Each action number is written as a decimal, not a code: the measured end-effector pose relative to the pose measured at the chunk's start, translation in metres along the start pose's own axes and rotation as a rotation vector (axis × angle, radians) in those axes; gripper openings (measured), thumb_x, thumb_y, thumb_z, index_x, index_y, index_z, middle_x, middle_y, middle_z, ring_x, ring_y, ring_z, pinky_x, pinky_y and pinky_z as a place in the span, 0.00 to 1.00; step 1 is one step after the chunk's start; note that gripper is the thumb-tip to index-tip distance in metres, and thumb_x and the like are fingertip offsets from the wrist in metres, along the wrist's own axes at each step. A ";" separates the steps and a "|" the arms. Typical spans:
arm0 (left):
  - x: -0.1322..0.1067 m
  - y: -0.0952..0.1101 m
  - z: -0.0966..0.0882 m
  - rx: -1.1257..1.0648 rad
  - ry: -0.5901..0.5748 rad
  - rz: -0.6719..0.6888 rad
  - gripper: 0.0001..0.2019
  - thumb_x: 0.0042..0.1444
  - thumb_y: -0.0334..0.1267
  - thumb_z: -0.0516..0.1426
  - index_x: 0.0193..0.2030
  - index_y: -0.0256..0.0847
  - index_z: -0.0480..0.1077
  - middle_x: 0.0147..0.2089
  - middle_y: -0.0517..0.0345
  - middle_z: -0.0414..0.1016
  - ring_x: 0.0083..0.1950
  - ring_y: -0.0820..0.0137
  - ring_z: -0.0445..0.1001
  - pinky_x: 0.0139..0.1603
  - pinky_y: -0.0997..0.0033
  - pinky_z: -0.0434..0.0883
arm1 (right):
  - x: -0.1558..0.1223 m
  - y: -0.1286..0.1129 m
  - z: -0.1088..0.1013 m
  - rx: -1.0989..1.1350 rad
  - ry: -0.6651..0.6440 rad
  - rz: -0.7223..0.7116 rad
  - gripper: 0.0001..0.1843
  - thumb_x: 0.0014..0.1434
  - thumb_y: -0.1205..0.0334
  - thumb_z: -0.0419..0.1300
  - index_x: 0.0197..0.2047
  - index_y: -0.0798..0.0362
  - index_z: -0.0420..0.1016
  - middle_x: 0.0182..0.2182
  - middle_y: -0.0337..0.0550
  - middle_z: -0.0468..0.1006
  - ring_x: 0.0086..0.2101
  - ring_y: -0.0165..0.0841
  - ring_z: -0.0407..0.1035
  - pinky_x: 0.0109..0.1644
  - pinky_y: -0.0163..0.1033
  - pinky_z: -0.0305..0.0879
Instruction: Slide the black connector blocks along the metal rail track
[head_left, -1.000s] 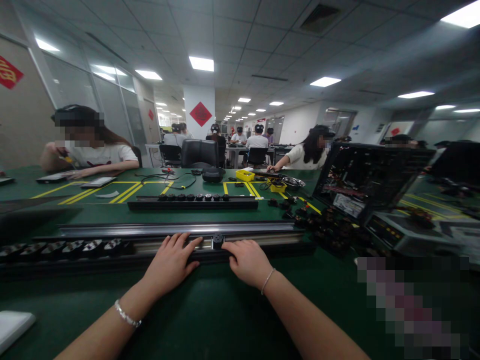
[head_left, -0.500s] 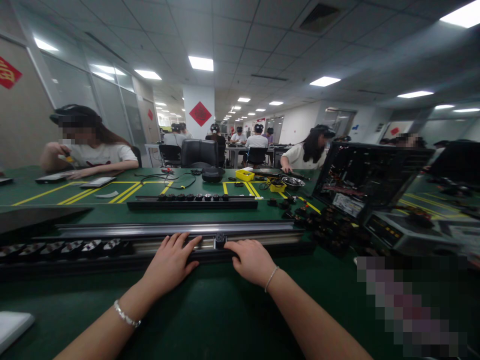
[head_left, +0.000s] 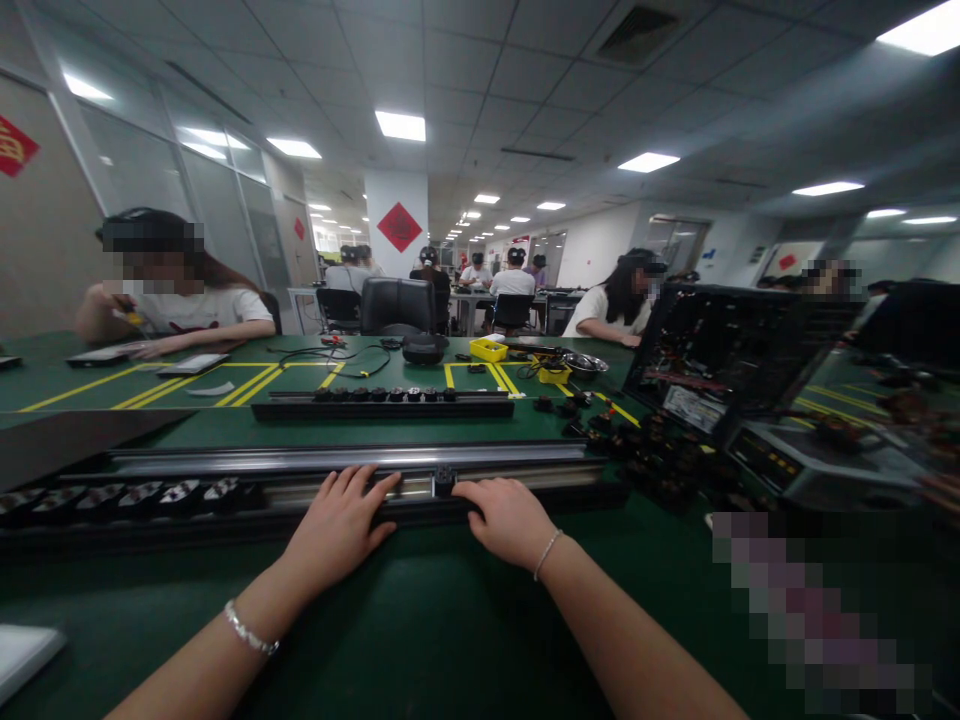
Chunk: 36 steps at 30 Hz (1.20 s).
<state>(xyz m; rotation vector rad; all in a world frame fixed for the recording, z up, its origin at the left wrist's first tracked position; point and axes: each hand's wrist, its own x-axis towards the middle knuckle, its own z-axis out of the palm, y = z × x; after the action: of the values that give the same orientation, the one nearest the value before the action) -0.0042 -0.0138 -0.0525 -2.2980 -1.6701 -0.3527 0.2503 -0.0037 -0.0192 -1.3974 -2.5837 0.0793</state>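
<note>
A long black track with a metal channel point(head_left: 292, 493) lies across the green table before me. My left hand point(head_left: 337, 520) rests palm down on it, fingers spread, holding nothing. Just right of it, a small black module point(head_left: 445, 481) with a pale edge sits in the channel. The fingertips of my right hand point(head_left: 510, 522) are on the module's right side, and its thumb is bent below; part of the grip is hidden. Several similar black modules point(head_left: 180, 497) stand in a row at the track's left end.
Behind the track lies a silver rail point(head_left: 345, 459), then a shorter black track point(head_left: 382, 409) with several modules. Loose black parts point(head_left: 660, 455), an open computer case point(head_left: 735, 350) and a grey device point(head_left: 810, 470) occupy the right. Co-workers sit across the table; a white object point(head_left: 26, 655) lies lower left.
The small module and my right hand have shifted slightly to the right along the track. My left hand stays almost in place. A co-worker at the right has drawn a hand back.
</note>
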 end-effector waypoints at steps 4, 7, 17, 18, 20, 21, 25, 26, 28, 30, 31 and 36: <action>0.000 0.000 0.000 0.007 -0.010 -0.004 0.28 0.54 0.51 0.51 0.62 0.52 0.58 0.61 0.47 0.62 0.62 0.53 0.60 0.60 0.46 0.56 | 0.000 0.001 -0.001 0.003 -0.003 0.003 0.21 0.56 0.62 0.51 0.54 0.42 0.67 0.45 0.39 0.76 0.45 0.34 0.68 0.51 0.40 0.56; 0.001 0.000 -0.001 0.015 -0.025 -0.010 0.28 0.53 0.51 0.52 0.62 0.52 0.57 0.62 0.47 0.62 0.62 0.53 0.60 0.61 0.47 0.56 | -0.001 0.003 -0.001 0.002 0.003 0.004 0.21 0.56 0.62 0.51 0.54 0.42 0.67 0.45 0.39 0.76 0.44 0.34 0.68 0.51 0.41 0.57; 0.001 0.000 -0.001 0.031 -0.044 -0.012 0.28 0.54 0.51 0.51 0.63 0.53 0.56 0.62 0.47 0.62 0.62 0.52 0.59 0.61 0.47 0.55 | -0.002 0.008 -0.001 0.003 0.015 -0.007 0.21 0.55 0.62 0.51 0.53 0.42 0.67 0.45 0.39 0.76 0.44 0.35 0.69 0.51 0.41 0.58; 0.001 0.000 -0.001 0.035 -0.046 -0.014 0.29 0.54 0.51 0.51 0.63 0.53 0.56 0.62 0.47 0.61 0.63 0.52 0.59 0.61 0.47 0.55 | -0.002 0.008 -0.001 0.004 0.016 -0.005 0.21 0.55 0.62 0.51 0.53 0.42 0.67 0.45 0.39 0.76 0.44 0.35 0.69 0.51 0.41 0.58; 0.001 0.000 -0.001 0.036 -0.047 -0.015 0.29 0.54 0.51 0.51 0.63 0.52 0.56 0.62 0.46 0.61 0.63 0.52 0.59 0.61 0.47 0.55 | -0.003 0.008 -0.002 0.006 0.016 0.001 0.21 0.55 0.62 0.51 0.53 0.42 0.67 0.45 0.39 0.76 0.44 0.35 0.69 0.51 0.41 0.58; 0.001 0.001 -0.002 0.034 -0.047 -0.016 0.29 0.54 0.51 0.51 0.63 0.53 0.56 0.62 0.46 0.61 0.63 0.52 0.59 0.61 0.47 0.55 | -0.003 0.009 -0.002 0.007 0.013 0.005 0.21 0.56 0.62 0.51 0.53 0.42 0.67 0.45 0.39 0.76 0.44 0.35 0.69 0.51 0.41 0.58; 0.002 0.002 -0.003 0.021 -0.049 -0.023 0.28 0.53 0.50 0.52 0.62 0.52 0.57 0.62 0.46 0.62 0.63 0.52 0.59 0.62 0.48 0.55 | -0.003 0.011 -0.003 0.005 -0.010 0.007 0.22 0.55 0.62 0.51 0.54 0.42 0.67 0.47 0.39 0.76 0.45 0.35 0.69 0.52 0.41 0.58; 0.002 0.002 -0.004 0.017 -0.049 -0.025 0.28 0.53 0.49 0.52 0.62 0.52 0.57 0.62 0.46 0.62 0.62 0.52 0.59 0.62 0.48 0.55 | -0.004 0.012 -0.003 0.005 -0.011 0.005 0.22 0.55 0.62 0.51 0.54 0.42 0.67 0.47 0.39 0.76 0.45 0.35 0.69 0.51 0.41 0.58; 0.002 0.002 -0.004 0.007 -0.046 -0.025 0.28 0.53 0.49 0.52 0.62 0.52 0.57 0.62 0.46 0.62 0.62 0.53 0.59 0.62 0.47 0.54 | -0.004 0.013 -0.003 0.008 -0.005 -0.001 0.22 0.55 0.62 0.51 0.53 0.42 0.67 0.47 0.39 0.76 0.45 0.35 0.69 0.51 0.41 0.59; 0.002 0.001 -0.003 -0.002 -0.039 -0.019 0.28 0.53 0.50 0.52 0.62 0.52 0.58 0.62 0.46 0.62 0.62 0.53 0.59 0.62 0.47 0.54 | -0.004 0.014 -0.003 0.009 0.000 -0.003 0.22 0.55 0.62 0.51 0.53 0.42 0.67 0.46 0.39 0.76 0.44 0.36 0.69 0.51 0.41 0.59; 0.001 0.001 -0.003 -0.004 -0.035 -0.016 0.28 0.53 0.50 0.52 0.62 0.52 0.58 0.62 0.46 0.62 0.62 0.53 0.59 0.61 0.47 0.54 | -0.004 0.014 -0.003 0.008 -0.001 -0.002 0.22 0.55 0.62 0.51 0.53 0.43 0.67 0.46 0.40 0.76 0.44 0.36 0.69 0.51 0.41 0.59; 0.001 0.000 -0.002 0.010 -0.029 -0.010 0.28 0.53 0.50 0.52 0.62 0.52 0.57 0.61 0.47 0.62 0.62 0.53 0.60 0.61 0.47 0.55 | -0.004 0.015 -0.003 0.022 -0.003 -0.008 0.21 0.55 0.63 0.51 0.53 0.44 0.67 0.45 0.40 0.76 0.45 0.35 0.69 0.51 0.41 0.59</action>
<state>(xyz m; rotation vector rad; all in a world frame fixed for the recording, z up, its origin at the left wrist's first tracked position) -0.0039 -0.0135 -0.0502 -2.2987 -1.6937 -0.3144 0.2652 0.0011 -0.0190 -1.3802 -2.5829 0.1090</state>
